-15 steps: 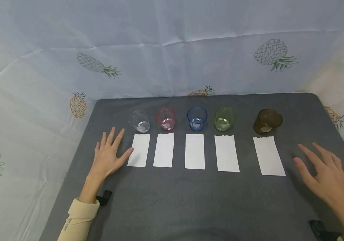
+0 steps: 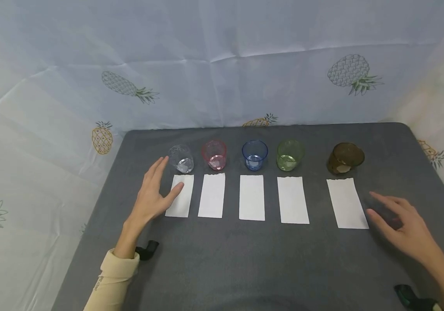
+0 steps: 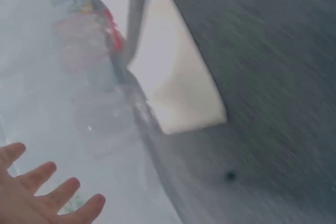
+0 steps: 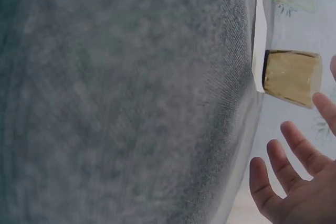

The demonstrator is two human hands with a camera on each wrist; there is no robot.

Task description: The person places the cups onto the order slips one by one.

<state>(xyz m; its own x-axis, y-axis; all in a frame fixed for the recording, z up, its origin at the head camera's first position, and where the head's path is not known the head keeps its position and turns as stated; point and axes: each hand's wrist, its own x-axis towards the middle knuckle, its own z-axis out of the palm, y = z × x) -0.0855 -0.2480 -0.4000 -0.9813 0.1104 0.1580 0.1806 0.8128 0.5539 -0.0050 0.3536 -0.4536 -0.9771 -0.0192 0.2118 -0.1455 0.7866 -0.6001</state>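
In the head view, my left hand (image 2: 152,196) hovers at the left of the row with its fingers extended and thumb spread, holding nothing. Its fingertips are close to the clear glass (image 2: 181,160), and the thumb overlaps the leftmost white paper (image 2: 182,201). My right hand (image 2: 404,226) is at the right, fingers loosely bent and nothing in its grasp. Nearest to it are the rightmost white paper (image 2: 347,205) and the brown glass (image 2: 344,159). The brown glass (image 4: 291,77) shows beyond the right fingers in the right wrist view.
Between the outer glasses stand a pink glass (image 2: 214,155), a blue glass (image 2: 255,155) and a green glass (image 2: 290,155). Each has a white paper before it on the grey table (image 2: 222,268). A pineapple-print cloth (image 2: 222,90) hangs behind.
My left hand has moved right and slightly forward, its fingers closer together, nearer the clear glass. My right hand has moved left toward the rightmost paper. The glasses and papers have stayed in place.
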